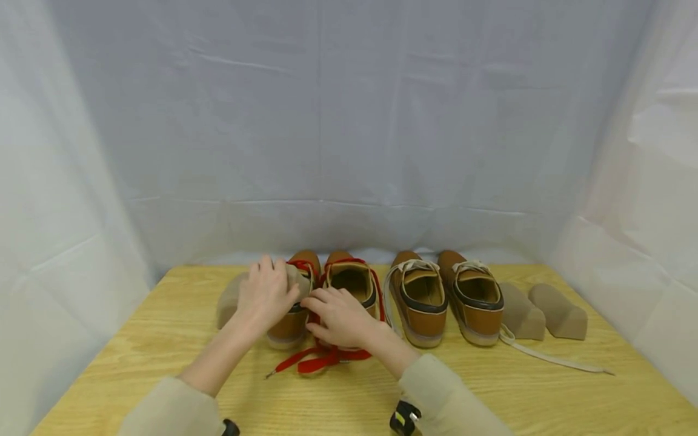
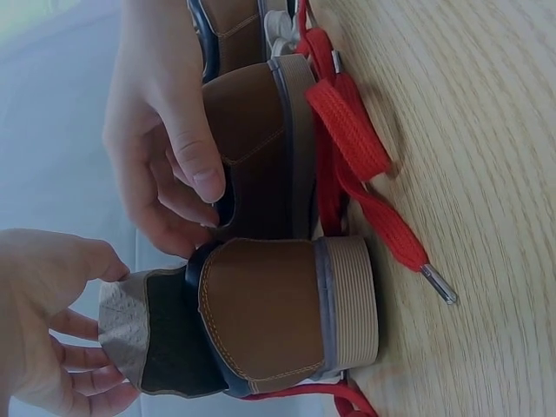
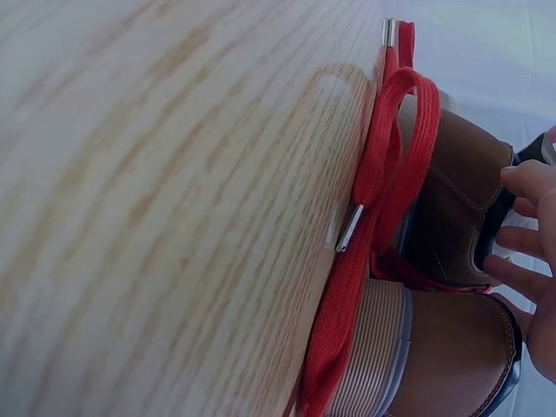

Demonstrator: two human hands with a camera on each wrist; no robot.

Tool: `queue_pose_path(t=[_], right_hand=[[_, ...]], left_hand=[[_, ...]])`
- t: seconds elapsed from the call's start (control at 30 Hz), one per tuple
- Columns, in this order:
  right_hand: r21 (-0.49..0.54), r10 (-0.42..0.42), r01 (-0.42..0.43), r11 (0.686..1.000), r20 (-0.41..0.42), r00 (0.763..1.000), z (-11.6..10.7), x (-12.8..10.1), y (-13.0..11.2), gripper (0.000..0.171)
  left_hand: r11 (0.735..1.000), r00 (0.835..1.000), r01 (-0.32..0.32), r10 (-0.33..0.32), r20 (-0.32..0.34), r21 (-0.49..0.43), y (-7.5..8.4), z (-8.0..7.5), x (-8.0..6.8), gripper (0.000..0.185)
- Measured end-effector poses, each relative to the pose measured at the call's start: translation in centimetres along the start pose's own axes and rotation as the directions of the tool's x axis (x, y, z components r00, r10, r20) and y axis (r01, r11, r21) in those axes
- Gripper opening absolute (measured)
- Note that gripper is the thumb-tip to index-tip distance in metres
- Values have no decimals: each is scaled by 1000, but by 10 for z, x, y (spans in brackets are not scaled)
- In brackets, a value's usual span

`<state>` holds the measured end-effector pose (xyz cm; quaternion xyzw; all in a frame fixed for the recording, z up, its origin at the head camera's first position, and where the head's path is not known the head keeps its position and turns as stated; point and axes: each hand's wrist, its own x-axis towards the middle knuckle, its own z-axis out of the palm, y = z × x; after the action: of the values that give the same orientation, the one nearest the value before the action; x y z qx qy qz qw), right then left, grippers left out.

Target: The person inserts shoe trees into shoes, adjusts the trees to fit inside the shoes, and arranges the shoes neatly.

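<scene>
My left hand grips a grey shoe insert, thumb on one side and fingers on the other. The insert's dark hollow side sits at the heel opening of the leftmost brown shoe; how deep it reaches is hidden. My right hand lies over the neighbouring brown shoe, with fairly straight fingers touching the leftmost shoe's dark collar. Both shoes have loose red laces, which trail behind the heels onto the table.
Two more brown shoes with cream laces stand to the right. Beyond them lie two grey inserts. Another grey insert is left of my left hand. White cloth encloses the wooden table.
</scene>
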<state>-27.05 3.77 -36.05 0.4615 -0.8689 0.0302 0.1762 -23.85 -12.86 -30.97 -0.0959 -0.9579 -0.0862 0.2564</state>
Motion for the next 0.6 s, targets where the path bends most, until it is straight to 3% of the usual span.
queue_pose_path(t=[0.6], right_hand=[[-3, 3, -3, 1000, 11, 1000, -1, 0, 0, 40]], left_hand=[[1000, 1000, 11, -11, 1, -5, 1, 5, 1, 36]])
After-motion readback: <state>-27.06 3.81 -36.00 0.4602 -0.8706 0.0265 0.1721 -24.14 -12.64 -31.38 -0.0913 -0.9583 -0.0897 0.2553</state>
